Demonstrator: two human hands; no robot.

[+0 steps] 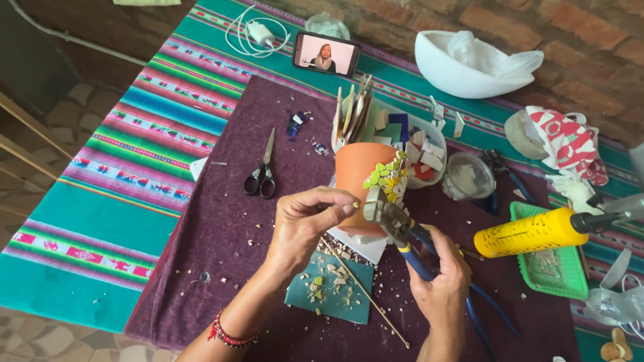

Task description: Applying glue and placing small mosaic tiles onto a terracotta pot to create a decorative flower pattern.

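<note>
My left hand (305, 224) pinches a small yellow-green tile chip (355, 204) between thumb and fingertips. My right hand (439, 278) grips blue-handled tile nippers (392, 221), their metal jaws up against the chip. Just behind stands a terracotta pot (359, 177) with a patch of green, yellow and white mosaic pieces (389, 175) stuck on its side. Under the hands lies a teal tile (332, 291) strewn with chips, with a thin wooden stick (362, 289) lying across it.
Black scissors (261, 174) lie left on the purple cloth (221, 248). A phone (327, 53) leans at the back. A tub of tile pieces (422, 151), a jar (467, 175), a yellow glue tube (533, 233) over a green tray (557, 268) and a white bowl (463, 70) stand to the right.
</note>
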